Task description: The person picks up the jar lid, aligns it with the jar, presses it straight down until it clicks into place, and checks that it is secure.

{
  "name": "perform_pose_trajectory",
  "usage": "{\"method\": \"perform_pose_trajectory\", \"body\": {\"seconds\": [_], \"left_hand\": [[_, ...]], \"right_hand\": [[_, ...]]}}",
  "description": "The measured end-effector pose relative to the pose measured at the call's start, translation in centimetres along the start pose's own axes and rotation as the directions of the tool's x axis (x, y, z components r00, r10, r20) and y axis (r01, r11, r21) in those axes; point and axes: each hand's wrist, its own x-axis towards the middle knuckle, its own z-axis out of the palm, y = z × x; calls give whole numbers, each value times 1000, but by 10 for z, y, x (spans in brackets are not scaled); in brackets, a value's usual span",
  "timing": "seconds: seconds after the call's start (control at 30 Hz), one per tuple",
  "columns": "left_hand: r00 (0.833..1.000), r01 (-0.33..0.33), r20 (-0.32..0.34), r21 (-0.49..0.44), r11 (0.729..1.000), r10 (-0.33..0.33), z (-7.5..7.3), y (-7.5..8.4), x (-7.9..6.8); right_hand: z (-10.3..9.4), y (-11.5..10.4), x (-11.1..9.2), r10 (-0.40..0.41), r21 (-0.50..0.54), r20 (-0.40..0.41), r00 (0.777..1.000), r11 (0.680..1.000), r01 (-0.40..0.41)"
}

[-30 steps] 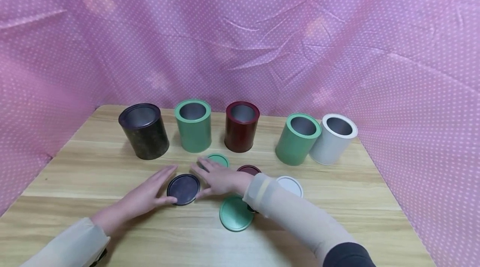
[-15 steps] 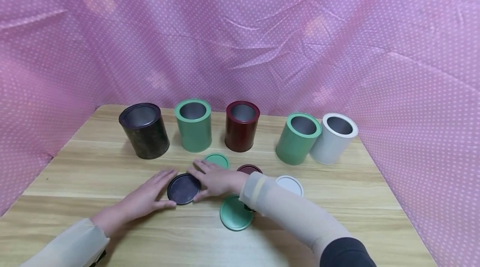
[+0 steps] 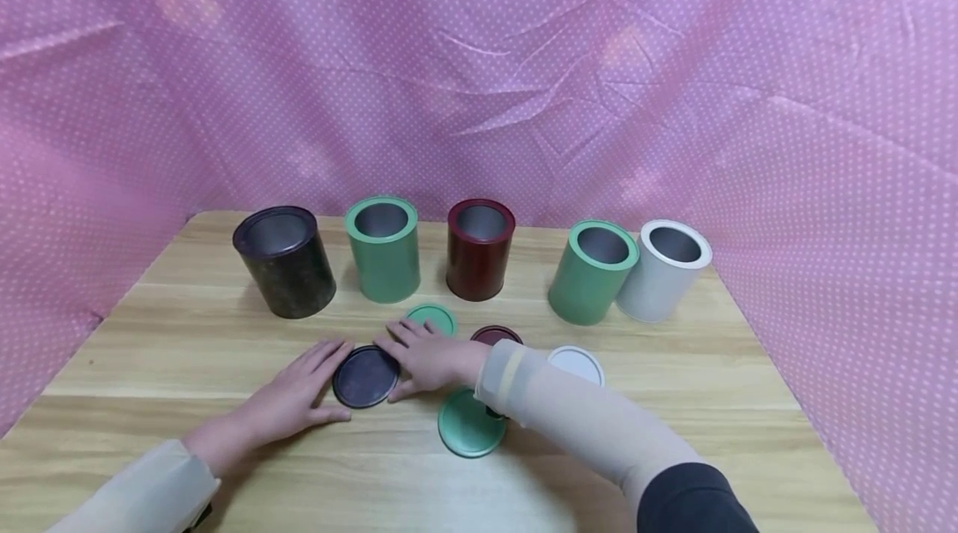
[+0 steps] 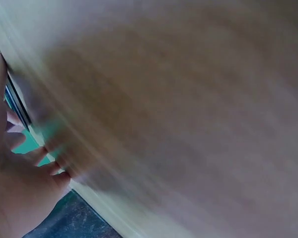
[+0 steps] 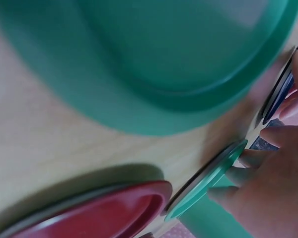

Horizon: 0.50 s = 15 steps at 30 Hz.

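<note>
Both hands (image 3: pixel 293 396) (image 3: pixel 430 358) eased down beside the black lid (image 3: pixel 365 377), fingers spread, gripping nothing. Shoving toward the worktop's (image 3: pixel 337 483) back edge could bump that green lid (image 3: pixel 437 315).

Left hand (image 3: pixel 295 400), lower left of centre: fingertips slightly lower than a second ago. Its thumb, earlier lapping the lower-left rim of the black lid (image 3: pixel 366 377), now lies just below that rim. Right hand (image 3: pixel 430 358), mid-frame: index fingertip down and left, from above the black lid to its upper-right rim. More of the far green lid (image 3: pixel 432 313) shows past the fingers. Pale right sleeve (image 3: pixel 576 412) shifted a little left; dark upper sleeve (image 3: pixel 692 500), lower right, reaches higher. Head view drifted slightly: white can (image 3: pixel 659 288), right, sits a touch higher in frame.
</note>
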Motion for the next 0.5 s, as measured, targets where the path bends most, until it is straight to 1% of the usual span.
{"method": "perform_pose_trajectory", "body": {"seconds": [0.1,0.2,0.3,0.4,0.5], "left_hand": [[999,23,24,2,1000,-23,-5,1,-1],[998,44,47,10,999,-45,-10,1,-2],[998,53,45,31,998,-54,-13,2,-3],[998,55,42,46,997,-57,-11,2,-2],[998,53,38,40,998,-54,-8,3,0]], "right_hand": [[-2,-2,3,10,-29,-6,1000,1000,-10],[-5,-5,5,18,-37,-11,1000,999,-18],[-6,-7,7,17,-31,-22,1000,999,-17],[-5,-8,7,23,-23,-23,999,999,-24],[-4,-9,4,39,-19,-18,999,999,-39]]}}
